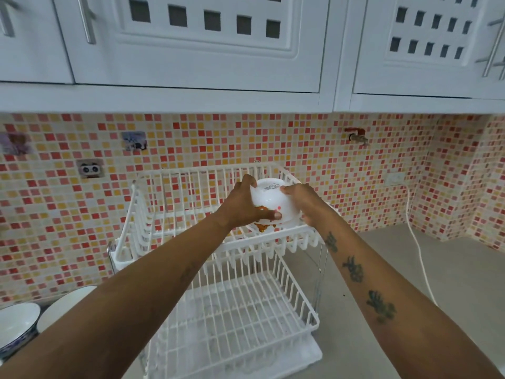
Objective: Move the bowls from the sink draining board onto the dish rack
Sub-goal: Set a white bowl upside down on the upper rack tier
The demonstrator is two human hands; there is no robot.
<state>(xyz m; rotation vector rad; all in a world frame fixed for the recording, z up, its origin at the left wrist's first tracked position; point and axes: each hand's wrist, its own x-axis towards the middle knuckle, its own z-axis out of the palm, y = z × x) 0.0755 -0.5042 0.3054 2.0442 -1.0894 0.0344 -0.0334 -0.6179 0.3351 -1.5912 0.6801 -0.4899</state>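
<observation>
A white bowl (274, 202) with an orange print is upside down over the right part of the top tier of the white wire dish rack (175, 203). My left hand (244, 205) grips its left side and my right hand (303, 199) grips its right side. I cannot tell whether the bowl touches the wires. Two more bowls wait at the lower left: a blue-patterned bowl (15, 328) and a plain white bowl (65, 303), partly hidden by my left arm. The rack's lower tier (246, 318) holds nothing.
The rack stands on a grey counter (382, 269) against a pink and orange mosaic wall. A white cable (418, 250) runs down the wall and across the counter to the right. White cupboards hang overhead.
</observation>
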